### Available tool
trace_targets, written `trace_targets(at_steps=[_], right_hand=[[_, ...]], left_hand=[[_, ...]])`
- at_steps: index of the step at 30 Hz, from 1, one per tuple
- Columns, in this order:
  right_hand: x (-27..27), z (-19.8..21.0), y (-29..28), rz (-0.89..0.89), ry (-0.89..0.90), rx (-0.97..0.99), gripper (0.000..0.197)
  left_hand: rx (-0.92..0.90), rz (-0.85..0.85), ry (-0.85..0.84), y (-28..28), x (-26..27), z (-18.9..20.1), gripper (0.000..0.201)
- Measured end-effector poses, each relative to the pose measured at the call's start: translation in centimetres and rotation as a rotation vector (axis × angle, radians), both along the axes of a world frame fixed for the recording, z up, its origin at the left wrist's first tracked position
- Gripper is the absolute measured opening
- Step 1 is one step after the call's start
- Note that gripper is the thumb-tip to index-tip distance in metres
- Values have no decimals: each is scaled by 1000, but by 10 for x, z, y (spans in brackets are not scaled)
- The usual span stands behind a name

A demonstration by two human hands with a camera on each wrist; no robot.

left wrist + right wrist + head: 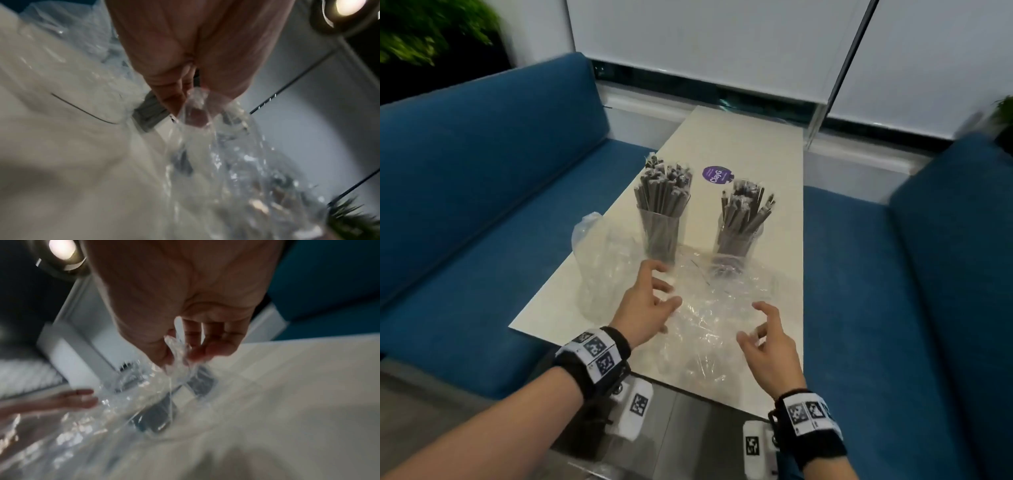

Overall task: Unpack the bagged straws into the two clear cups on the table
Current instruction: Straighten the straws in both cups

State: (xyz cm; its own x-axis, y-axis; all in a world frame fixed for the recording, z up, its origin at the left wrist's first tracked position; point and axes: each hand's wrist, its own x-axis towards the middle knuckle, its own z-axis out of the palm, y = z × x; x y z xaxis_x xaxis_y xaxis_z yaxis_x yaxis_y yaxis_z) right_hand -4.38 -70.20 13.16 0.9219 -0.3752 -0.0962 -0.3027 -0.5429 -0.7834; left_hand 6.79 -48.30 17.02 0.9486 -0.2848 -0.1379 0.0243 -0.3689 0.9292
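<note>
Two cups are already loaded, so by my read the unpacking is done and only the empty wrap is left.

Left to right: blue bench (482, 192), then a clear empty bag (599, 260) slumped at the table's (739, 144) left edge. Your left hand (650, 305) sits just right of it, fingers spread and loosely curved, palm down. Head view shows it open over the crumpled plastic bag (715, 308); left wrist view shows film bunched at the fingertips (176, 104), but it's blurred, so I can't tell if you're pinching it. Straws (664, 192) stand upright in the left cup (659, 236), beyond your left hand. Right cup (738, 240) with its straws (746, 209) stands beside it, its base touching the bag's far edge.

Your right hand (770, 346) hovers at the bag's near right, fingers half-curled. Right wrist view shows a film strand between thumb and fingers (205, 352); grip unclear too.

Key relation: the bag lies between your hands and in front of the cups, sprawling roughly near-to-far. Both hands are equally close. Pull toward you, not forward, or the film may drag the right cup.
</note>
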Motion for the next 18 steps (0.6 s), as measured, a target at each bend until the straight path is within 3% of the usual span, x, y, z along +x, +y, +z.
trace_targets(at_steps=[4, 7, 9, 11, 15, 18], right_hand=[[22, -22, -3, 102, 224, -288, 56], [36, -37, -1, 142, 387, -322, 63], [38, -36, 0, 164, 437, -307, 66], [35, -28, 0, 135, 390, -236, 70], [24, -3, -6, 57, 224, -191, 70], [16, 17, -13, 81, 179, -217, 64]], left_hand=[[417, -162, -71, -11, 17, -31, 25], [792, -356, -67, -19, 28, -50, 41], [933, -448, -10, -23, 31, -51, 54], [934, -476, 2, -23, 34, -42, 64], [754, -448, -105, -16, 30, -4, 80], [566, -461, -220, -14, 26, 29, 77]])
